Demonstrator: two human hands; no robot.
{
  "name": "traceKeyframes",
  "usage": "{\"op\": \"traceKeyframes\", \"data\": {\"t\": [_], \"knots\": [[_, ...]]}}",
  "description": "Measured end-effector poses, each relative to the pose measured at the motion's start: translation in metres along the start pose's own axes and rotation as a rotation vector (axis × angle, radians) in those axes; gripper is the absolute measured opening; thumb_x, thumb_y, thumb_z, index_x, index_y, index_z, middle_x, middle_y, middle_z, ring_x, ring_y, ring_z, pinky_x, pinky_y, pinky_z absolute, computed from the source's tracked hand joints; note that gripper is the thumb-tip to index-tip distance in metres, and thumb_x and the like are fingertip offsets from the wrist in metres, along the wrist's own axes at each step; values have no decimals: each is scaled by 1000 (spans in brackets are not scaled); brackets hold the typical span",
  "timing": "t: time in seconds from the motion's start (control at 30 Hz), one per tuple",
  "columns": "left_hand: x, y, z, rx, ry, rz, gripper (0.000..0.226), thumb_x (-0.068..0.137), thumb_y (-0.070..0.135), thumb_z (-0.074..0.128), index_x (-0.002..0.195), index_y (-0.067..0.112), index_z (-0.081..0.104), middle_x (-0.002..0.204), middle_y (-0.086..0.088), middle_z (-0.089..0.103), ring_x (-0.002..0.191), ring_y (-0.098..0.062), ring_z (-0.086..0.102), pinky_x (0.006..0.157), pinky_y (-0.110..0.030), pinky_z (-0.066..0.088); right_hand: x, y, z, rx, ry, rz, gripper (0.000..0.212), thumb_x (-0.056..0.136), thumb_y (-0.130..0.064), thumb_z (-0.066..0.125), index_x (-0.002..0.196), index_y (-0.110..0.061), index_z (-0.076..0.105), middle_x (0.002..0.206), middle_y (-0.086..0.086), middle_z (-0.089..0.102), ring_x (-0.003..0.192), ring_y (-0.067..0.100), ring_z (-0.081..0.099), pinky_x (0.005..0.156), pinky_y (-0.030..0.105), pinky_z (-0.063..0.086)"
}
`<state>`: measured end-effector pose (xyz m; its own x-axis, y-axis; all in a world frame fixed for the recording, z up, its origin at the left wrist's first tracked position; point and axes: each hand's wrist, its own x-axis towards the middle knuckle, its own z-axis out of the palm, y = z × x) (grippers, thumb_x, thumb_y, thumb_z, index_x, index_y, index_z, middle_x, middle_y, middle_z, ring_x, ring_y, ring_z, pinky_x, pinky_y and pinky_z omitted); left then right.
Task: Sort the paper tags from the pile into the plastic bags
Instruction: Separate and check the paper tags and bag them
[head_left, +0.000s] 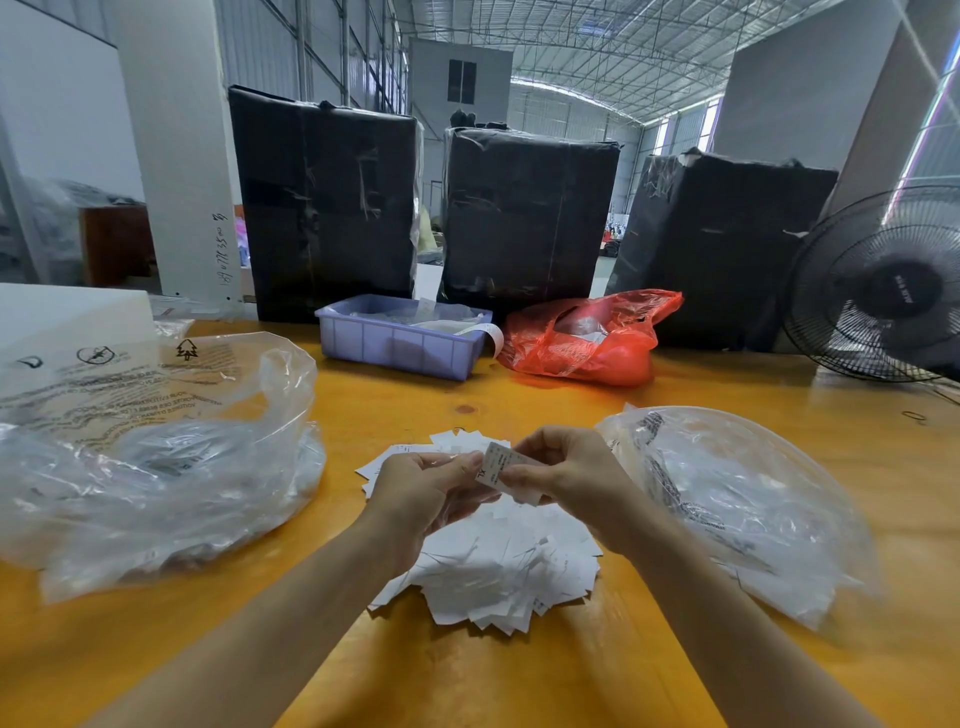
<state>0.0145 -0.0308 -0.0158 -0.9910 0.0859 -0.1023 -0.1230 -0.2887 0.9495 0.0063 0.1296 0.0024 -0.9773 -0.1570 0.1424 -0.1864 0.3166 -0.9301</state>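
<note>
Both hands hover over the pile of tags (488, 561): right hand (566, 480) and left hand (426, 493) pinch 1 tag (493, 465) between them. Read its size mark first, then drop it into whichever clear bag matches, left bag (156, 457) or right bag (737, 499).

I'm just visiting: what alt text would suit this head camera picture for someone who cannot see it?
Both hands, left hand and right hand, pinch one paper tag above a pile of white tags on a yellow table. Clear plastic bags lie at the left and right.
</note>
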Motion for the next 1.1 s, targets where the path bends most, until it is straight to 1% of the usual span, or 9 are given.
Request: {"op": "traceKeyframes", "data": {"t": [0.13,0.2,0.33,0.47,0.6,0.73,0.93,1.0,1.1], "knots": [[2,-3,-2,-14,15,14,15,86,9,65,94,-3,68,87,-17,74,80,-25,73,82,-32,55,0,-3,-4,47,87,-5,11,80,1,70,81,-8,62,79,12,67,56,12,61,50,19,46],[3,-3,-3,-25,28,7,16,85,9,66,94,-4,68,87,-18,73,83,-27,72,85,-34,54,-1,-5,-6,68,109,-15,10,80,1,69,82,-6,62,81,15,66,58,15,60,53,21,47],[4,-3,-2,-17,30,-1,15,85,11,66,92,-2,68,85,-17,74,80,-26,73,72,-26,57,-1,-7,-6,84,84,-21,10,81,2,68,85,-3,62,78,12,66,55,13,61,50,18,47],[4,-4,-2,-21,28,9,12,84,10,67,87,-1,69,82,-17,74,77,-26,73,82,-33,55,-1,-5,-4,40,62,-14,9,81,3,68,84,-3,61,80,14,65,55,13,61,50,19,48],[3,-3,-1,6,19,4,11,84,11,67,88,1,70,82,-15,74,76,-26,73,72,-28,55,0,-2,-5,13,63,-12,10,81,2,69,82,-6,61,77,10,66,53,9,62,50,18,48],[5,-3,-1,22,16,12,11,85,12,66,87,2,71,84,-15,74,78,-26,73,80,-32,55,1,-1,-4,6,52,-4,9,81,1,69,82,-5,62,76,9,66,52,7,62,50,17,48],[7,-4,-3,-14,14,13,16,88,11,64,93,-3,70,87,-18,73,83,-28,72,89,-38,53,1,-3,-8,65,84,19,9,81,1,68,86,-3,61,83,13,66,57,14,61,50,19,47],[6,-4,-3,-16,9,11,17,88,11,64,94,-4,69,85,-18,73,83,-28,72,87,-36,54,1,-4,-8,73,83,26,12,81,2,68,90,1,61,84,15,66,57,15,61,51,20,47],[4,-2,-2,-15,2,9,15,87,11,64,92,-2,70,83,-16,74,80,-27,73,73,-26,57,0,-3,-7,54,52,31,14,81,2,68,93,5,61,83,15,66,55,13,61,50,19,47]]}}
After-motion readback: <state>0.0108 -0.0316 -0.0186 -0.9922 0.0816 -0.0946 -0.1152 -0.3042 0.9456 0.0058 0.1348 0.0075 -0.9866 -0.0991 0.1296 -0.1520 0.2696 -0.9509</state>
